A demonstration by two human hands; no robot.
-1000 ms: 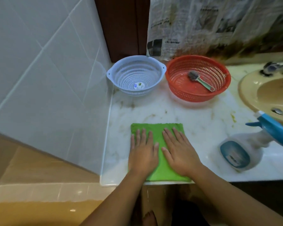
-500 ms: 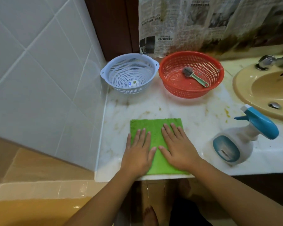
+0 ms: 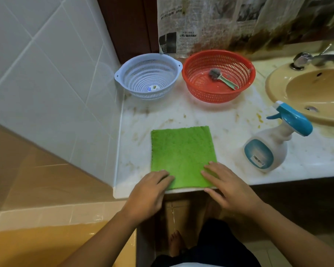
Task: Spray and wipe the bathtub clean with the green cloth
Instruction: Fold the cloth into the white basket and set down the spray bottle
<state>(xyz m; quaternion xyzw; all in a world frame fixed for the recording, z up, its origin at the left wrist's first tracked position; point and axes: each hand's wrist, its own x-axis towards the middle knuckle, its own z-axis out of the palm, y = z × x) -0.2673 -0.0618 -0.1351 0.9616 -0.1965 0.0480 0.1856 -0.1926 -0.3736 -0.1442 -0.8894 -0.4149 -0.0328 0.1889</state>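
The green cloth (image 3: 182, 157) lies flat on the white marble counter (image 3: 229, 130), its near edge at the counter's front edge. My left hand (image 3: 148, 193) rests on the cloth's near left corner, and my right hand (image 3: 228, 185) rests on its near right corner with the thumb along the counter edge. I cannot see either hand lifting the cloth. A white spray bottle (image 3: 266, 151) with a blue trigger stands to the right of the cloth, untouched. The yellow bathtub (image 3: 46, 247) shows at the lower left, below the counter.
At the back of the counter stand a pale blue colander (image 3: 148, 78) and a red basket (image 3: 218, 76) holding a small brush (image 3: 223, 79). A beige sink (image 3: 312, 93) with a tap sits at the right. A white tiled wall (image 3: 46, 74) borders the left.
Both hands have slid back from the middle of the cloth to its near corners at the counter edge. The camera view has shifted, and the cloth and bottle stay put.
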